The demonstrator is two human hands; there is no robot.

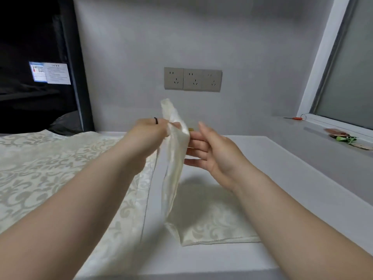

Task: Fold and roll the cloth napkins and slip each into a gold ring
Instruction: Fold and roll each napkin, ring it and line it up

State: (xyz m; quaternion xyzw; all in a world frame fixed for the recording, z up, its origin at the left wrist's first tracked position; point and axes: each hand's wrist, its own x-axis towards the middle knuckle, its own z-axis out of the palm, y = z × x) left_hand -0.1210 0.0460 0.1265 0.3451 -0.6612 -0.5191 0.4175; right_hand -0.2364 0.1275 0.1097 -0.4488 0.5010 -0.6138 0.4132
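A cream damask napkin [175, 158] hangs upright over the white table [282, 178], its lower end resting folded on the surface. My left hand [149, 134] pinches the napkin near its top edge, a black ring on one finger. My right hand [212, 150] is at the cloth's right side with straight fingers touching it. A small gold object [191, 129], perhaps a ring, peeks out behind the napkin, mostly hidden.
More cream patterned cloth [60, 168] lies spread over the table's left half. A grey wall with a socket panel [192, 79] stands behind. A window sill at right holds small items [343, 136] and an orange-handled tool [296, 118].
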